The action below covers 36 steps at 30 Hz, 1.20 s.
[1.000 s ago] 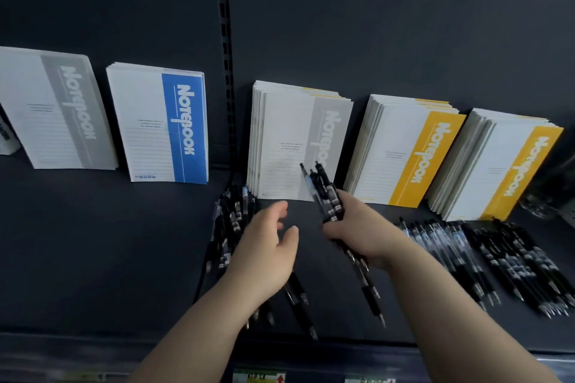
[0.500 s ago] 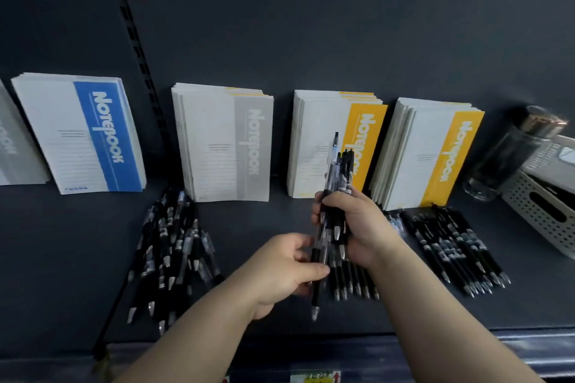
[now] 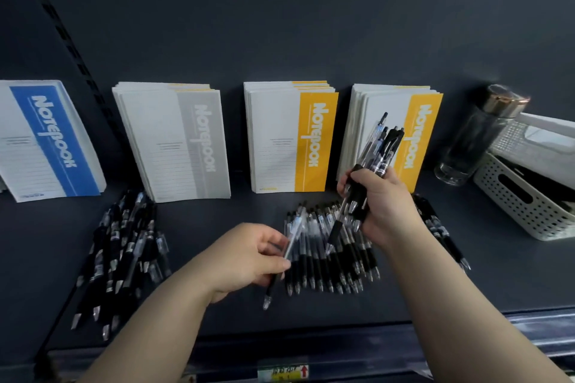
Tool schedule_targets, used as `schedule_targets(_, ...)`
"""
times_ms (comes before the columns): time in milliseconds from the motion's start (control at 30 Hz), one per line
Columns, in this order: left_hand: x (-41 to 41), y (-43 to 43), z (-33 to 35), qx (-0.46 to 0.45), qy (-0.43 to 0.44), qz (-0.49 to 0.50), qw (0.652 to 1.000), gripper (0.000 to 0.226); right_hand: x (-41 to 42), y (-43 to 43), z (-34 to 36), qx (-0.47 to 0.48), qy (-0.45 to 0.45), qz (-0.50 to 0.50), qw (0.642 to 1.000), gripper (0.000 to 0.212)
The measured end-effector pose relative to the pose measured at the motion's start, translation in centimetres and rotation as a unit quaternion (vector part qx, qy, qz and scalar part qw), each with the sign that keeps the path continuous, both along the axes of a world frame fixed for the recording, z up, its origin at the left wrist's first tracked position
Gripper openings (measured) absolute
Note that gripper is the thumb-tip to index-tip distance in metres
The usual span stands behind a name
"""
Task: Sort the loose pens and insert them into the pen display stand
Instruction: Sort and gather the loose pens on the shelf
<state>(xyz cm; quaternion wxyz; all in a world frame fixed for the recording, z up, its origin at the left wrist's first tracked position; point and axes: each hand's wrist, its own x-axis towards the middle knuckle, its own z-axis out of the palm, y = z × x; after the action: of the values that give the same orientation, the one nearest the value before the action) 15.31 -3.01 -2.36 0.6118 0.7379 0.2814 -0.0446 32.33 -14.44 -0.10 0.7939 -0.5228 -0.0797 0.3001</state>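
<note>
Dark shelf [image 3: 217,221] bears leaning notebook stacks: blue [image 3: 46,143], grey [image 3: 174,143], two yellow [image 3: 289,137]. White perforated basket [image 3: 522,205] stands far right, with a glass bottle [image 3: 473,140] just beside it. Loose pens lie in a heap [image 3: 121,252] at left and a centre row [image 3: 323,264]. Right hand [image 3: 385,211] grips a raised bundle of pens [image 3: 379,152]. Left hand [image 3: 249,255] pinches a single pen [image 3: 287,246] at the centre row's left edge.

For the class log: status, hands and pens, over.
Left hand pinches one clear black-grip plastic pen. Right hand grips bundle of black plastic pens. Row of pens lies beneath.
</note>
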Motion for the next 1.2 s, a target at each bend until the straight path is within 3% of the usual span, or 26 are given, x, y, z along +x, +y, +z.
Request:
schedule_targets(100, 0.7, 0.2, -0.7, 0.017, 0.005, 0.077, 0.997, 0.023, 0.3, -0.9, -0.5, -0.058, -0.033, 0.059, 0.996, 0.015)
schedule_targets(233, 2.3, -0.5, -1.6, 0.119, 0.02, 0.121, 0.985, 0.035, 0.5, -1.8, -1.0, -0.093, -0.023, 0.122, 0.988, 0.017)
schedule_targets(400, 4.6, -2.2, -2.5, 0.287, 0.043, 0.07, 0.954, 0.032, 0.5, -2.6, -1.0, -0.089, -0.002, 0.18, 0.98, 0.021)
schedule_targets(500, 4.9, -2.7, -2.9, 0.342, 0.067, 0.031, 0.937, 0.032, 0.4, -2.9, -1.2, -0.106, 0.004, 0.209, 0.972, 0.016)
schedule_targets(633, 4.8, -2.8, -2.3, 0.324, 0.024, 0.049, 0.945, 0.02, 0.1, -3.3, -1.5, -0.147, -0.029, 0.21, 0.966, 0.011)
schedule_targets(767, 5.6, -3.8, -0.2, 0.106, -0.095, 0.151, 0.978, 0.02, -0.7, -3.7, -1.3, -0.162, -0.078, 0.247, 0.952, 0.012)
schedule_targets(867, 6.5, -4.4, 0.2, 0.025, -0.104, 0.185, 0.977, 0.016, -1.3, -3.8, -1.2, -0.148, -0.086, 0.276, 0.946, 0.015)
schedule_targets(1000, 6.3, -4.0, 0.4, -0.096, -0.121, 0.244, 0.957, 0.015, -1.4, -3.7, -1.2, -0.126, -0.023, 0.26, 0.957, 0.014)
schedule_targets(1100, 5.3, -2.5, 0.1, -0.056, -0.091, 0.233, 0.967, 0.017, -0.5, -3.8, -1.3, -0.117, 0.034, 0.217, 0.969, 0.013)
schedule_targets(1200, 4.7, -1.8, -1.0, 0.149, 0.01, 0.114, 0.982, 0.021, 0.2, -3.9, -1.2, -0.072, 0.101, 0.188, 0.974, 0.01)
